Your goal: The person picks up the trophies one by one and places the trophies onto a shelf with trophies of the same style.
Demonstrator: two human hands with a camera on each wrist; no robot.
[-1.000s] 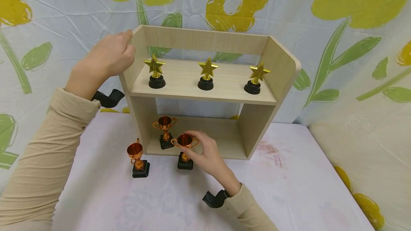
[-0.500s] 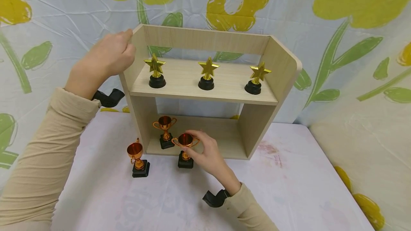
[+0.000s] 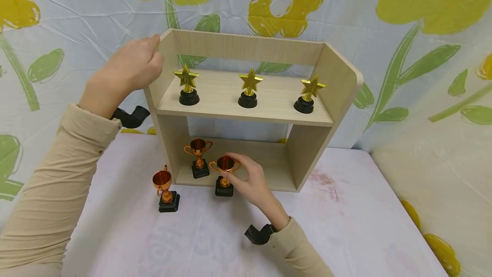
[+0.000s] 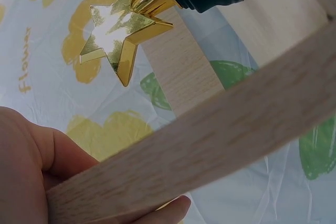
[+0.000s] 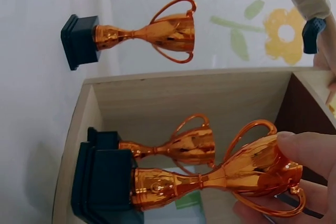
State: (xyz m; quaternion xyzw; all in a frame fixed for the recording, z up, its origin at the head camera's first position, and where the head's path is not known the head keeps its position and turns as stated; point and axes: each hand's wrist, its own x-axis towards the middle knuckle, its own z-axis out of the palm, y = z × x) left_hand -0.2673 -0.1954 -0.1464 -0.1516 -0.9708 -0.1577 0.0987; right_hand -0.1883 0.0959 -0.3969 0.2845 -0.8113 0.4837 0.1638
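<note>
My left hand [image 3: 128, 65] grips the top of the left side panel of a pale wooden shelf [image 3: 242, 116]; in the left wrist view the thumb and fingers [image 4: 68, 153] lie on either side of the panel edge. With thumb and fingers, my right hand [image 3: 251, 181] holds a copper-coloured trophy cup [image 5: 257, 169] by its bowl, upright, at the front edge of the lower shelf. Whether its black base touches anything cannot be told. A second trophy cup [image 3: 198, 153] stands on the lower shelf at the left. Another trophy cup [image 3: 164, 185] stands on the table, left of the shelf front.
Three gold star trophies stand in a row on the upper shelf: a left star trophy [image 3: 188, 86], a middle star trophy [image 3: 250, 86] and a right star trophy [image 3: 307, 93]. A flower-print cloth [image 3: 353, 7] hangs behind. A pale cloth [image 3: 357, 217] covers the table.
My right hand has carried its trophy cup slightly forward and to the right, towards the lower shelf. The left hand keeps its grip on the side panel.
</note>
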